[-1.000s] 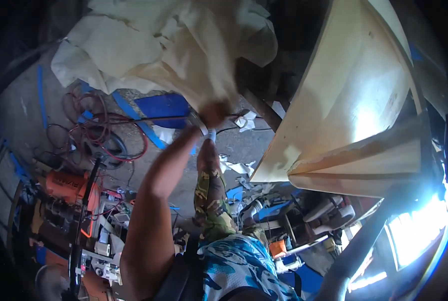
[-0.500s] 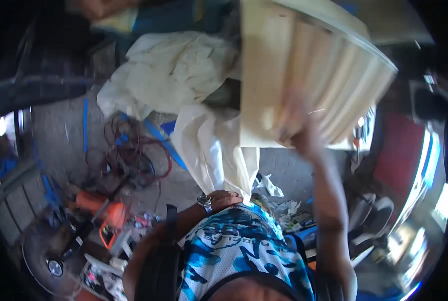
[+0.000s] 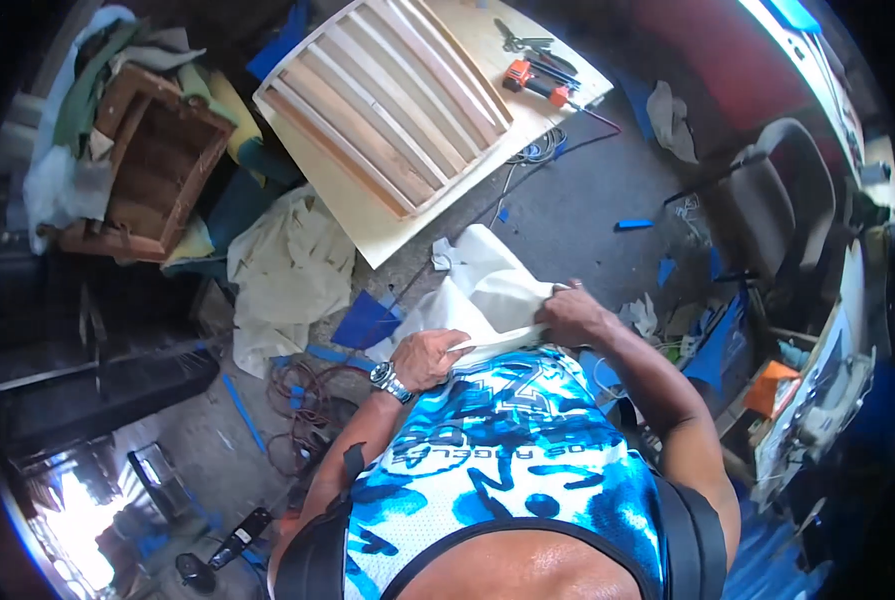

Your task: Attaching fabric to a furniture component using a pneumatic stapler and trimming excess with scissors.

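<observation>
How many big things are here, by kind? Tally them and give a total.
Cream cloth: 2, one held, one lying loose
Slatted wooden panel: 1
Wooden frame: 1
Chair: 1
Total: 5

Left hand and right hand both clenched at chest, elbows bent.

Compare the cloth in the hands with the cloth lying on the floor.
The held cloth is pulled taut along one edge between the left hand and right hand; the floor cloth lies loose and crumpled. The held one hangs off the ground, and the other sprawls flat. Both are cream-coloured.
</observation>
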The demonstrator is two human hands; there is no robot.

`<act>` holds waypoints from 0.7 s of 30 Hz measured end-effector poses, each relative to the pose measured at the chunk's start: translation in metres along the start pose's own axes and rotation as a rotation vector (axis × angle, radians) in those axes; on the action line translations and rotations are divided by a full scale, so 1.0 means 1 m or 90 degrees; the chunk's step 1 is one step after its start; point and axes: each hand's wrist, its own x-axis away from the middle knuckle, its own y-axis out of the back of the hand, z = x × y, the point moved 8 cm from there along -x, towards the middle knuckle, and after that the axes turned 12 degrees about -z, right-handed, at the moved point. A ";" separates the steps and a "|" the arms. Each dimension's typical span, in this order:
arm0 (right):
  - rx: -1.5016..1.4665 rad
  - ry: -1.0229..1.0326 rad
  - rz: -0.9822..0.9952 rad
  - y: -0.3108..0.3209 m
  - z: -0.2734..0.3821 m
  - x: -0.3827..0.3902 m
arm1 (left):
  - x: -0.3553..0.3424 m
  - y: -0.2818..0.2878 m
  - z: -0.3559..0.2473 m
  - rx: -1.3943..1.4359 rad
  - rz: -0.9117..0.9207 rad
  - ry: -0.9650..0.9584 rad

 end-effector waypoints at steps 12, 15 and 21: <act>0.112 -0.047 -0.848 0.256 -0.120 0.017 | -0.089 0.194 -0.002 -0.398 -0.615 -0.190; 0.014 -0.054 -0.882 0.310 -0.127 0.011 | -0.081 0.216 0.010 -0.269 -0.673 -0.088; -0.103 0.310 -0.606 0.293 0.037 -0.047 | -0.113 0.174 -0.051 -0.193 -0.450 -0.160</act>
